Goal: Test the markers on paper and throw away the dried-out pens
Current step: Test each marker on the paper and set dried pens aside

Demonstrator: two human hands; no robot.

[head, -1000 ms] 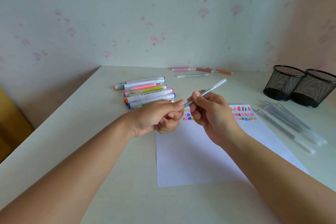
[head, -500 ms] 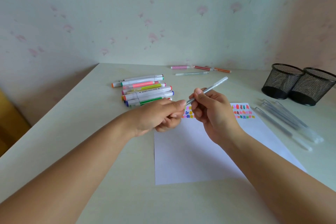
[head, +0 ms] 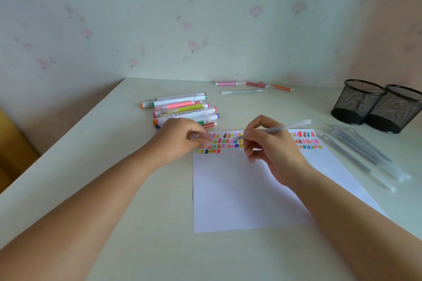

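Markers' test paper [head: 239, 189] flat on desk [head: 114, 166]: top rows crowded with swatches [head: 228, 141], rest blank; testing judged well advanced, unfinished. Marker pile [head: 182, 109] off its top-left corner; clear pens [head: 356, 153] at right. Right hand [head: 274, 150] grasping grey pen [head: 285, 128], tip over swatches. Left hand [head: 178, 137] curled; contents blurred, cannot tell. No discards visible.

A sheet of paper [head: 239, 189] lies on the worktop [head: 102, 189], with test marks [head: 226, 141] along its far edge. Behind its left corner sits a heap of markers [head: 182, 109]; farther back, near the wall, lie thin pens [head: 253, 84]. Right of the sheet lies a row of pens [head: 360, 150], and behind them two cups [head: 358, 102] stand touching. The left grip [head: 180, 139] sits at the sheet's far left corner. The right grip [head: 271, 146] holds a pen [head: 287, 127] over the marks.
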